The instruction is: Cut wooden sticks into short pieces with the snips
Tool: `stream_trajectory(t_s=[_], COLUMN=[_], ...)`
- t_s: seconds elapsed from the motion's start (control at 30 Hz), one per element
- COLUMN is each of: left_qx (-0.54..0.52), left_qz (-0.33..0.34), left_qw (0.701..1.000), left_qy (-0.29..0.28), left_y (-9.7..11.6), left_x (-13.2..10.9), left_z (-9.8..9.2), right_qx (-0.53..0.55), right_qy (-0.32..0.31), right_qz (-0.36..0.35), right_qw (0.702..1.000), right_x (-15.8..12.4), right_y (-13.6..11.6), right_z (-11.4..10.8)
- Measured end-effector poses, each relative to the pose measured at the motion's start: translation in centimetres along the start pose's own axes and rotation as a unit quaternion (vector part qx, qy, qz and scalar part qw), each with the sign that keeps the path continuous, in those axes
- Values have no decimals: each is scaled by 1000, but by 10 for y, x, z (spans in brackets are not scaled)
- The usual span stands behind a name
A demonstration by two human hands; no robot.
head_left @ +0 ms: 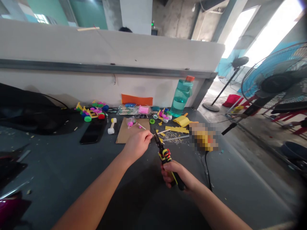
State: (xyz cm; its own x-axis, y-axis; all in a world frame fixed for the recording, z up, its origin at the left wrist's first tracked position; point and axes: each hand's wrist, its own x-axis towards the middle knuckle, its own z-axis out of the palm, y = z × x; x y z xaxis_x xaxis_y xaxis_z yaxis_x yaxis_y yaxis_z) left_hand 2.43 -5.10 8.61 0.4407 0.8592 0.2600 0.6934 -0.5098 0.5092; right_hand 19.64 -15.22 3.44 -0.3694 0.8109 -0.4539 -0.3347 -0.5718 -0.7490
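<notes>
My right hand is wrapped around the black-and-yellow handles of a pair of pliers, whose dark jaws point up and away from me. My left hand is closed in a pinch just left of the jaws. A thin pale stick runs from the left fingertips past the jaw tips to the right; whether the jaws touch it I cannot tell. Under and behind the left hand lies a brown cardboard piece, with a stick bearing pink bits on it.
Yellow strips and scraps lie right of the pliers, near a blurred-out yellow item with a black cord. A teal bottle stands by the partition. Colourful wheeled pieces, a phone and a white dumbbell-shaped part sit left.
</notes>
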Motion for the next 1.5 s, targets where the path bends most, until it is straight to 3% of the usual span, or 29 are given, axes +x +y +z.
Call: stream_trajectory(t_s=[0.3,0.53,0.73,1.07,1.3,1.5], left_qx=[44,70,73,62,51,38], left_qz=[76,79,64,0,38,60], left_qw=[996,994,995,998,998,997], left_qy=[-4,0,-3,-19,-18,-28], left_y=[-3,-2,0,-3,-4,-8], left_x=[-1,-1,0,3,0,0], left_z=[-2,1,7,8,12,10], right_qx=[-2,6,-31,-80,-9,13], right_qy=[-39,-6,45,46,-31,-55], right_qz=[5,7,11,-25,13,30], right_qw=[999,1000,998,995,999,998], right_x=[0,-1,1,6,-2,-4], right_y=[-1,1,2,0,-5,-8], right_z=[-2,0,6,3,1,0])
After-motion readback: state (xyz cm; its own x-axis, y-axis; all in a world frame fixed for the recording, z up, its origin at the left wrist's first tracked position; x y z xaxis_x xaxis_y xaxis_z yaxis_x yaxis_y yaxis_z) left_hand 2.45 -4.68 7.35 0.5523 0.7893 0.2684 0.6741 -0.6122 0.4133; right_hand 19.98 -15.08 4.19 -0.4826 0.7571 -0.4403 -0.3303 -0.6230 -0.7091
